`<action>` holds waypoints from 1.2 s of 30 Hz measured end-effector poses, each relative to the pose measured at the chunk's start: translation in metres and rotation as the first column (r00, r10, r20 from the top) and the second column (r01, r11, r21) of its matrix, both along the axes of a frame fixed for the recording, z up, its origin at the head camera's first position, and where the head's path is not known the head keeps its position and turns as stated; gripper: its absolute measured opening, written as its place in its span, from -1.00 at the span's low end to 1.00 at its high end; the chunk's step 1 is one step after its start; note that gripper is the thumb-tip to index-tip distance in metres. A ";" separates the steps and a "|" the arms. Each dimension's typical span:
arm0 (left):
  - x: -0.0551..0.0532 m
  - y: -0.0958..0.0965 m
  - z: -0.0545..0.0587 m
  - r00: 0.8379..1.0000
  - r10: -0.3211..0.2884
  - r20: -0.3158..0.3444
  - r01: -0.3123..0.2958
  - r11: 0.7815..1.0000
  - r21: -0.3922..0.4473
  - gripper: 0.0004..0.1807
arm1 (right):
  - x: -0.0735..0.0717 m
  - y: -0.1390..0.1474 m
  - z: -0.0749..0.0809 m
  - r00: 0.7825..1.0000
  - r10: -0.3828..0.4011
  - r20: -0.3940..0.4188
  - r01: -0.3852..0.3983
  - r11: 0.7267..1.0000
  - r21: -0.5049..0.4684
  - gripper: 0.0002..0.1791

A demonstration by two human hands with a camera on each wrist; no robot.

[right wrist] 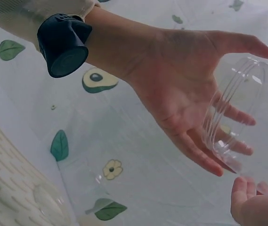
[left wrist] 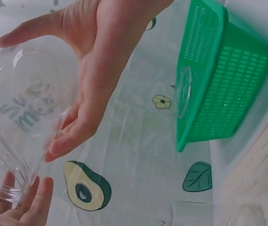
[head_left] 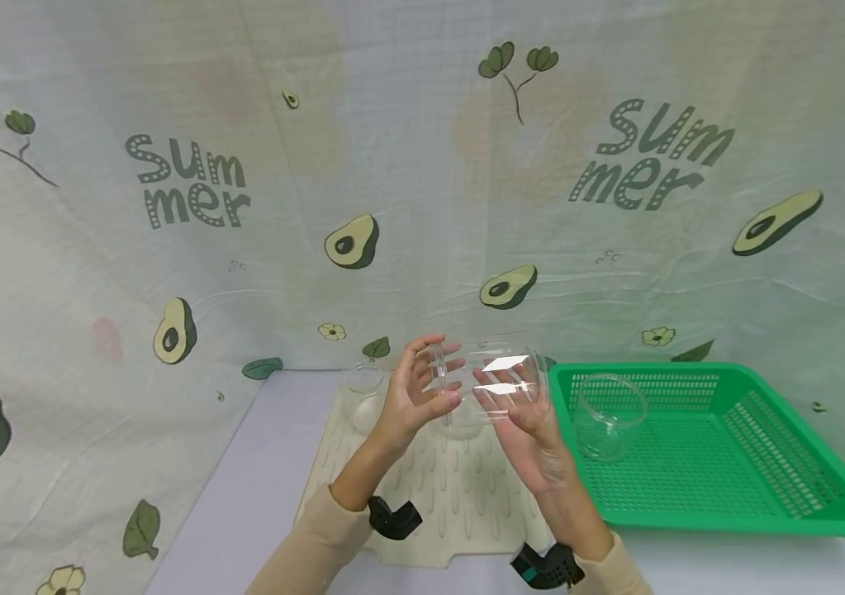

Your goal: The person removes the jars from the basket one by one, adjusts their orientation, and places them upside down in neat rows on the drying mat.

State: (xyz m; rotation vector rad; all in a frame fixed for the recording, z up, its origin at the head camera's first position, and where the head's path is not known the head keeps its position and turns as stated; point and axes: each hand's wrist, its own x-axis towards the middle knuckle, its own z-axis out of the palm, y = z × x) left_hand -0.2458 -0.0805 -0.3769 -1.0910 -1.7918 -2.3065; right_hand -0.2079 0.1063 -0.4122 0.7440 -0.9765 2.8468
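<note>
Held above the pale ridged mat [head_left: 459,512] on the table [head_left: 221,529], the left hand [head_left: 415,388] grips the threaded mouth end and the right hand [head_left: 534,438] the base of a clear jar [head_left: 500,388], fingers bent round it. The jar lies sideways between them, long axis roughly parallel to the table's far edge. The right hand is nearer the green basket [head_left: 734,524], towards the table's right edge, containing another transparent vessel [head_left: 610,430].

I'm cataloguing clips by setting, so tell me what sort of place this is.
Probably an indoor tabletop workspace, perhaps set up for recording: a white table backed by an avocado-print sheet, with a ridged mat and a green basket on it.
</note>
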 end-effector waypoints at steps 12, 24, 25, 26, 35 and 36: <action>0.004 -0.022 -0.008 0.996 0.082 -0.039 -0.087 0.988 -0.128 0.04 | -0.001 0.002 -0.001 0.999 0.037 -0.019 -0.038 0.998 -0.052 -0.21; 0.010 -0.059 -0.033 0.976 0.157 -0.154 -0.197 0.932 -0.303 -0.09 | -0.006 0.005 -0.003 0.997 0.023 -0.070 -0.027 0.998 -0.061 -0.23; 0.011 -0.061 -0.034 0.974 0.165 -0.156 -0.208 0.925 -0.319 -0.09 | -0.006 0.005 -0.004 0.997 0.024 -0.073 -0.029 0.997 -0.069 -0.23; 0.012 -0.064 -0.036 0.972 0.175 -0.158 -0.219 0.916 -0.336 -0.08 | -0.007 0.005 -0.004 0.997 0.026 -0.078 -0.032 0.997 -0.073 -0.23; 0.021 -0.098 -0.061 0.944 0.290 -0.157 -0.328 0.768 -0.550 0.06 | -0.009 0.003 -0.005 0.999 0.008 -0.054 -0.009 1.000 -0.018 -0.29; 0.022 -0.102 -0.065 0.941 0.299 -0.159 -0.334 0.746 -0.576 0.08 | -0.009 0.003 -0.005 0.999 0.002 -0.043 -0.002 1.000 -0.005 -0.29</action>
